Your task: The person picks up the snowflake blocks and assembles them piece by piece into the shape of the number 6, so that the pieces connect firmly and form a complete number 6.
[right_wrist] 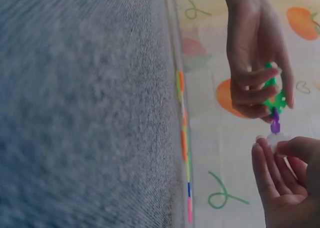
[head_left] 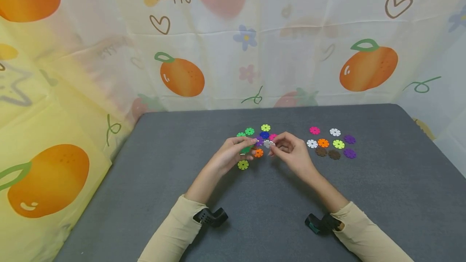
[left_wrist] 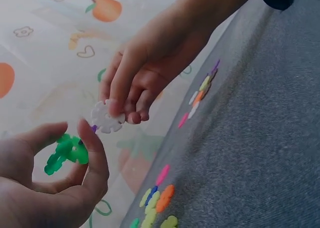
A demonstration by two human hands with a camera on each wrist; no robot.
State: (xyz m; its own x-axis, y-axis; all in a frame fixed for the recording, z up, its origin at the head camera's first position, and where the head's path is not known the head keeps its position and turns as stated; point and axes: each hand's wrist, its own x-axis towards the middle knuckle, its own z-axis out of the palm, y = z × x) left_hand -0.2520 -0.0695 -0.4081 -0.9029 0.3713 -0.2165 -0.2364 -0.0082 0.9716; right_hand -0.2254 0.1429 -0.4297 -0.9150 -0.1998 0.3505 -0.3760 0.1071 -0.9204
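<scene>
Held up over the table, joined green snowflake discs (left_wrist: 67, 150) sit between the thumb and fingers of my left hand (head_left: 230, 153). A purple disc (right_wrist: 275, 123) sticks out from the green ones towards the right hand, partly hidden by fingers in the left wrist view. My right hand (head_left: 294, 155) pinches a white notched disc (left_wrist: 106, 118) between thumb and fingers. The white disc's edge meets the purple disc; whether their slots interlock I cannot tell.
Loose notched discs lie behind and below the left hand, among them a yellow disc (head_left: 265, 127), a blue disc (head_left: 264, 134) and an orange disc (head_left: 258, 153). Another group, with a pink disc (head_left: 314, 130) and a brown disc (head_left: 334, 155), lies right on the grey table (head_left: 393, 197).
</scene>
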